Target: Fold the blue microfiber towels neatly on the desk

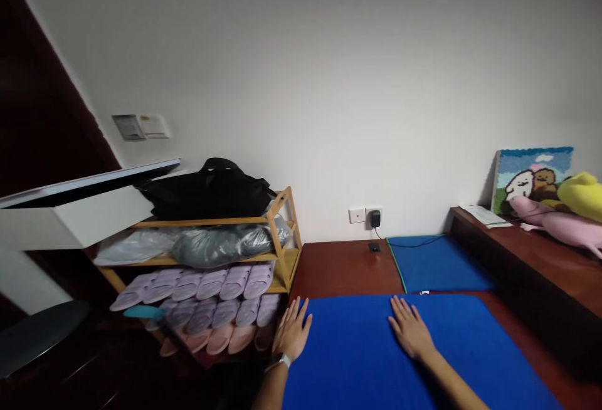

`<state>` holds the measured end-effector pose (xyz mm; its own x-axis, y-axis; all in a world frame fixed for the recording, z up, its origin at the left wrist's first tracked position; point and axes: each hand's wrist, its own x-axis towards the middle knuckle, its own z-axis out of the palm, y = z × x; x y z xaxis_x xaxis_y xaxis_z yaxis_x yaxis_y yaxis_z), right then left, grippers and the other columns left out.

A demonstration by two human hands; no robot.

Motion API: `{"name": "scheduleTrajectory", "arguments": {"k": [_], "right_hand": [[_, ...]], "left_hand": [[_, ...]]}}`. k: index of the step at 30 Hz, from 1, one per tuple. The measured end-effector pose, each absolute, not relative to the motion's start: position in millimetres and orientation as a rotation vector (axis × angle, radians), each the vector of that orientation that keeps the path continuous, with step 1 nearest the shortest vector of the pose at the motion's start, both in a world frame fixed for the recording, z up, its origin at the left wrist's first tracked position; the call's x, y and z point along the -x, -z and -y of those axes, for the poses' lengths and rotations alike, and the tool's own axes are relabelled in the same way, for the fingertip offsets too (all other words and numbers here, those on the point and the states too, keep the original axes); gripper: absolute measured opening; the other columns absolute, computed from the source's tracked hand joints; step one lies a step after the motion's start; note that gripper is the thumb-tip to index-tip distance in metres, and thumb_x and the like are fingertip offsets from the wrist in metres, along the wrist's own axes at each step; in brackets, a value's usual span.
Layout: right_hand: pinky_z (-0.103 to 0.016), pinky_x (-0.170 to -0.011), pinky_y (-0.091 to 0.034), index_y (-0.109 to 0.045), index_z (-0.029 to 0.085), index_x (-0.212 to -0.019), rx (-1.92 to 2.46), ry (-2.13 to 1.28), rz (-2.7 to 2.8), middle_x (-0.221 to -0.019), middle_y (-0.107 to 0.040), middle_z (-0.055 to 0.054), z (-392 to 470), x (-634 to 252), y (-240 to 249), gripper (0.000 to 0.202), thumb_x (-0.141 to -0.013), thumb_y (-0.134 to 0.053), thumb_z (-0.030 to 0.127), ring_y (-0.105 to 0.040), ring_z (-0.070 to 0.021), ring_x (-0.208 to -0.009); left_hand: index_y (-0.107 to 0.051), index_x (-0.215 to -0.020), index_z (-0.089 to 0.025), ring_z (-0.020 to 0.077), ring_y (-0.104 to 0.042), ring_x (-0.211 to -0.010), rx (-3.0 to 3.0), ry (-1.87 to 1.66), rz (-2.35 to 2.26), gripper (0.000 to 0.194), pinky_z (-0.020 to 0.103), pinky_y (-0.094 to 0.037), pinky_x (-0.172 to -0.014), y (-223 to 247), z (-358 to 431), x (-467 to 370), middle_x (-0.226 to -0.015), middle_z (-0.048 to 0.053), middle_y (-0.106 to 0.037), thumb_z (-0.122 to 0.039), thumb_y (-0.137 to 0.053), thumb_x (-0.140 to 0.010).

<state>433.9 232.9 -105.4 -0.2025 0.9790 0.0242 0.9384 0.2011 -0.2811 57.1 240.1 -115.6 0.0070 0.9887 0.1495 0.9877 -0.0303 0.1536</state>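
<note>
A large blue cloth (348, 360) lies spread over a reddish-brown wooden surface (338, 266). Flat on its left edge rests my left hand (292, 330), fingers stretched out, a band with a white clasp at the wrist. My right hand (412, 328) lies palm down on the cloth near its far edge, fingers spread. Neither hand holds anything. Just beyond the right hand is a smaller blue cloth (437, 262) with a green border, and a small white tag (424, 292) shows between the two cloths.
Left stands a wooden rack (277, 234) with several purple slippers (211, 283), plastic-wrapped items and a black bag (211, 190). A white box (94, 215) juts out beside it. A plugged-in adapter (375, 218) is on the wall. Right, a raised ledge (531, 241) bears a pink plush toy (559, 227).
</note>
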Motion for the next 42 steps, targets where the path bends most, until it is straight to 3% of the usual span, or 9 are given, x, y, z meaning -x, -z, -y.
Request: {"name": "scheduleTrajectory", "arguments": {"k": [8, 16, 23, 27, 34, 38, 42], "right_hand": [[-0.054, -0.127, -0.025, -0.034, 0.013, -0.164, 2.332, -0.079, 1.981, -0.169, -0.032, -0.007, -247, -673, 144, 0.075, -0.099, -0.016, 0.046, -0.027, -0.0282, -0.158], [-0.051, -0.127, -0.027, -0.029, 0.008, -0.164, 2.385, -0.044, 1.932, -0.171, -0.027, -0.009, -258, -720, 160, 0.077, -0.099, -0.013, 0.046, -0.023, -0.0282, -0.159], [-0.053, -0.127, -0.027, -0.037, 0.001, -0.160, 2.420, -0.045, 1.882, -0.167, -0.036, -0.017, -249, -672, 128, 0.075, -0.100, -0.017, 0.042, -0.030, -0.0319, -0.157], [-0.052, -0.128, -0.024, -0.039, 0.005, -0.160, 2.045, -0.024, 2.018, -0.166, -0.038, -0.016, -233, -549, 114, 0.072, -0.103, -0.018, 0.043, -0.032, -0.0306, -0.156], [-0.047, -0.131, -0.017, -0.030, 0.014, -0.165, 1.606, -0.430, 2.303, -0.171, -0.028, -0.009, -217, -327, 82, 0.072, -0.106, -0.020, 0.054, -0.021, -0.0263, -0.160], [-0.050, -0.131, -0.015, -0.028, 0.012, -0.165, 1.639, -0.467, 2.342, -0.171, -0.026, -0.011, -222, -325, 82, 0.070, -0.105, -0.020, 0.048, -0.019, -0.0262, -0.160], [-0.050, -0.131, -0.017, -0.033, 0.013, -0.164, 1.797, -0.336, 2.244, -0.170, -0.030, -0.010, -225, -413, 106, 0.069, -0.104, -0.024, 0.047, -0.023, -0.0258, -0.159]], "left_hand": [[-0.037, -0.163, -0.022, 0.0247, -0.029, -0.158, -2.257, -0.329, -2.184, 0.064, 0.046, -0.026, -0.129, 123, -250, -49, -0.171, 0.009, -0.032, -0.052, -0.031, -0.106], [-0.038, -0.162, -0.023, 0.0259, -0.031, -0.158, -2.254, -0.318, -2.181, 0.062, 0.047, -0.028, -0.129, 118, -249, -49, -0.171, 0.009, -0.032, -0.050, -0.033, -0.106], [-0.037, -0.163, -0.022, 0.0250, -0.028, -0.159, -2.228, -0.274, -2.167, 0.063, 0.046, -0.025, -0.130, 105, -240, -60, -0.172, 0.011, -0.029, -0.050, -0.030, -0.107], [-0.037, -0.163, -0.022, 0.0245, -0.027, -0.159, -2.224, -0.286, -2.174, 0.062, 0.046, -0.025, -0.130, 104, -236, -63, -0.172, 0.010, -0.028, -0.050, -0.030, -0.107], [-0.037, -0.163, -0.023, 0.0251, -0.027, -0.159, -2.226, -0.302, -2.165, 0.063, 0.047, -0.026, -0.129, 106, -235, -62, -0.173, 0.010, -0.028, -0.051, -0.030, -0.107], [-0.035, -0.163, -0.021, 0.0247, -0.026, -0.159, -2.230, -0.290, -2.168, 0.064, 0.046, -0.026, -0.129, 106, -237, -61, -0.173, 0.012, -0.027, -0.052, -0.030, -0.108], [-0.036, -0.163, -0.023, 0.0251, -0.027, -0.159, -2.240, -0.307, -2.164, 0.063, 0.047, -0.026, -0.129, 109, -239, -59, -0.172, 0.011, -0.028, -0.052, -0.031, -0.108]]}}
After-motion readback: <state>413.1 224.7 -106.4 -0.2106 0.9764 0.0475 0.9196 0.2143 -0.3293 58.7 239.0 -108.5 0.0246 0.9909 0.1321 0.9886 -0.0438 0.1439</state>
